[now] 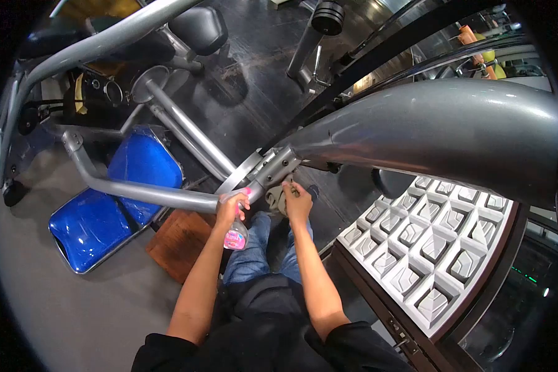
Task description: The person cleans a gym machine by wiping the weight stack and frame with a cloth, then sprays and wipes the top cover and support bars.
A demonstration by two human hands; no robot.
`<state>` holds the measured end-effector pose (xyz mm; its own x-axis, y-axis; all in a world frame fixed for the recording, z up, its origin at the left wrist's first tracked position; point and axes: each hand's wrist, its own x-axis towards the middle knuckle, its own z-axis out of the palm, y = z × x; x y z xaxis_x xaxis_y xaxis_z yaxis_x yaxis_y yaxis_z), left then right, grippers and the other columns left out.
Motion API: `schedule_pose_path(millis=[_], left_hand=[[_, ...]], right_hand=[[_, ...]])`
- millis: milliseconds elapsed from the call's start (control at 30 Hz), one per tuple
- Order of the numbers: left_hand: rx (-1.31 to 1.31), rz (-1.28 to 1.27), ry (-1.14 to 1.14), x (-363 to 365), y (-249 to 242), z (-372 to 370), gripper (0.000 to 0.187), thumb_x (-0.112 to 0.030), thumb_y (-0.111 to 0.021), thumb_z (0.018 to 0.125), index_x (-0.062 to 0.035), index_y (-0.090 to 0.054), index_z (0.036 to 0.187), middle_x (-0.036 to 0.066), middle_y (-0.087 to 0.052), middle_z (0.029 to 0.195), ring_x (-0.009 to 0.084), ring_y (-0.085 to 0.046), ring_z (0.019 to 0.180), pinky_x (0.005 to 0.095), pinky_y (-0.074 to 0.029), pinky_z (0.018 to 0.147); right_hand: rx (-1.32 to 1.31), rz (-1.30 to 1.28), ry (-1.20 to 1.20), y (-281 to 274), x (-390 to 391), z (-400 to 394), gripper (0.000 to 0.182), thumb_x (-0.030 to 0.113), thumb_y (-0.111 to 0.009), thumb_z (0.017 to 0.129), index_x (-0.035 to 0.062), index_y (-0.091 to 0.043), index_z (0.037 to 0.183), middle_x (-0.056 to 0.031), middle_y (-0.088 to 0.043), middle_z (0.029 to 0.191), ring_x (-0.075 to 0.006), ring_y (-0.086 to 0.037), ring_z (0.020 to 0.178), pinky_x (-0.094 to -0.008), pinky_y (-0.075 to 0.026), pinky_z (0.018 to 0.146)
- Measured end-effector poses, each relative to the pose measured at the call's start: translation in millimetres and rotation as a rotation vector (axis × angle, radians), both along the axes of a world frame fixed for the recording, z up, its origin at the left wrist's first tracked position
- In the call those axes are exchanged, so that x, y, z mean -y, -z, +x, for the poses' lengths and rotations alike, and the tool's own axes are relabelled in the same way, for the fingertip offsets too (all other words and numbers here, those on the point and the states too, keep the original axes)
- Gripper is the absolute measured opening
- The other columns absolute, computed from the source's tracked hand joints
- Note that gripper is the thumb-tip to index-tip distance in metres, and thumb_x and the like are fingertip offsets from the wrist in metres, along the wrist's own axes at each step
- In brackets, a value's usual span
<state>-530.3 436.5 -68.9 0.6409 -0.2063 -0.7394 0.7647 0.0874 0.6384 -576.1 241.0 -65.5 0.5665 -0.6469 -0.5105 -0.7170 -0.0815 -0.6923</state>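
My left hand [230, 208] is wrapped round the neck of a spray bottle [235, 237], clear with a pink label and a pink trigger head. It is held close to the silver metal tube [167, 195] of a gym machine. In my right hand [299, 201] is a bunched grey-beige cloth [275, 197], gripped by the fingers right below the bolted bracket [278, 168] where the tubes meet. Part of the cloth hides behind the bracket and the fingers.
A thick grey frame tube [440, 133] arches across the upper right. On the left stand a blue padded chair [146, 164] and a brown wooden box [180, 245]. A white relief panel [431, 242] in a dark frame lies at right. Black pads [198, 30] jut out at the top.
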Motion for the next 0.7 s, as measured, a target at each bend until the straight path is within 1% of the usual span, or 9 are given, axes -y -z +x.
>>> schedule_pose_path(millis=[100,133,167,267,333,400,533,633,700], left_hand=[[0.000,0.005,0.006,-0.8,0.1,1.5,0.030,-0.019,-0.064,0.077,0.0066,-0.067,0.092,0.012,-0.062,0.071,0.0194,-0.061,0.058,0.0299,-0.044,0.038],[-0.003,-0.009,-0.003,-1.0,1.1,0.7,0.031,-0.019,-0.064,0.077,0.0066,-0.067,0.093,0.012,-0.062,0.071,0.0194,-0.061,0.058,0.0297,-0.043,0.038],[-0.006,-0.023,-0.012,-1.1,1.7,0.0,0.031,-0.020,-0.063,0.078,0.0066,-0.068,0.094,0.012,-0.062,0.071,0.0194,-0.061,0.058,0.0295,-0.043,0.038],[-0.014,0.004,0.027,-1.0,-1.8,1.2,0.033,-0.020,-0.063,0.078,0.0066,-0.068,0.095,0.012,-0.063,0.071,0.0192,-0.061,0.057,0.0291,-0.043,0.038],[-0.003,0.004,0.028,0.2,-4.9,2.4,0.033,-0.020,-0.063,0.078,0.0067,-0.068,0.096,0.012,-0.063,0.071,0.0191,-0.061,0.057,0.0290,-0.043,0.038],[0.009,0.004,0.028,0.0,-3.5,1.8,0.033,-0.021,-0.063,0.078,0.0067,-0.068,0.096,0.012,-0.063,0.071,0.0191,-0.061,0.057,0.0288,-0.043,0.038],[0.025,0.001,0.027,-1.6,1.3,0.2,0.033,-0.020,-0.063,0.078,0.0071,-0.069,0.095,0.012,-0.063,0.071,0.0193,-0.061,0.057,0.0295,-0.044,0.038],[0.014,-0.016,0.017,-1.8,-0.6,0.0,0.033,-0.020,-0.063,0.078,0.0072,-0.069,0.094,0.013,-0.063,0.071,0.0198,-0.062,0.058,0.0300,-0.045,0.038],[0.012,-0.024,0.018,-1.2,-0.8,-0.8,0.032,-0.021,-0.063,0.077,0.0072,-0.069,0.093,0.013,-0.063,0.072,0.0200,-0.062,0.058,0.0302,-0.045,0.038]], right_hand=[[0.128,0.002,0.081,1.3,-26.6,-9.5,0.049,0.039,-0.074,0.082,0.0003,-0.070,0.111,-0.0204,-0.071,0.105,-0.0309,-0.069,0.098,-0.0355,-0.049,0.090],[0.130,0.029,0.094,1.0,-35.8,-13.7,0.046,0.035,-0.075,0.083,-0.0012,-0.070,0.110,-0.0180,-0.072,0.105,-0.0249,-0.069,0.096,-0.0325,-0.049,0.089],[0.130,0.031,0.092,5.4,-44.5,-16.9,0.046,0.035,-0.075,0.083,-0.0012,-0.070,0.110,-0.0180,-0.072,0.105,-0.0249,-0.069,0.096,-0.0325,-0.049,0.089],[0.215,0.349,0.371,32.1,-61.1,-23.9,0.041,0.030,-0.070,0.089,-0.0029,-0.069,0.114,-0.0103,-0.072,0.104,-0.0156,-0.065,0.094,-0.0272,-0.048,0.084],[0.167,0.442,0.441,61.9,-64.1,-25.8,0.039,0.028,-0.069,0.090,-0.0027,-0.068,0.114,-0.0100,-0.072,0.105,-0.0150,-0.064,0.092,-0.0276,-0.049,0.083],[0.123,0.572,0.547,59.9,-67.0,-20.1,0.035,0.024,-0.066,0.092,-0.0030,-0.068,0.114,-0.0087,-0.070,0.105,-0.0138,-0.063,0.090,-0.0275,-0.049,0.080],[0.160,0.671,0.512,75.0,-51.7,-16.7,0.035,0.023,-0.067,0.091,-0.0030,-0.068,0.115,-0.0064,-0.070,0.102,-0.0135,-0.062,0.087,-0.0251,-0.047,0.079],[0.163,0.653,0.386,54.1,-38.7,-22.1,0.037,0.024,-0.068,0.091,-0.0028,-0.067,0.116,-0.0064,-0.070,0.102,-0.0128,-0.062,0.085,-0.0248,-0.047,0.079],[0.158,0.561,0.306,14.6,-31.7,-20.5,0.037,0.025,-0.068,0.091,-0.0036,-0.068,0.115,-0.0058,-0.069,0.101,-0.0120,-0.062,0.085,-0.0248,-0.047,0.078]])
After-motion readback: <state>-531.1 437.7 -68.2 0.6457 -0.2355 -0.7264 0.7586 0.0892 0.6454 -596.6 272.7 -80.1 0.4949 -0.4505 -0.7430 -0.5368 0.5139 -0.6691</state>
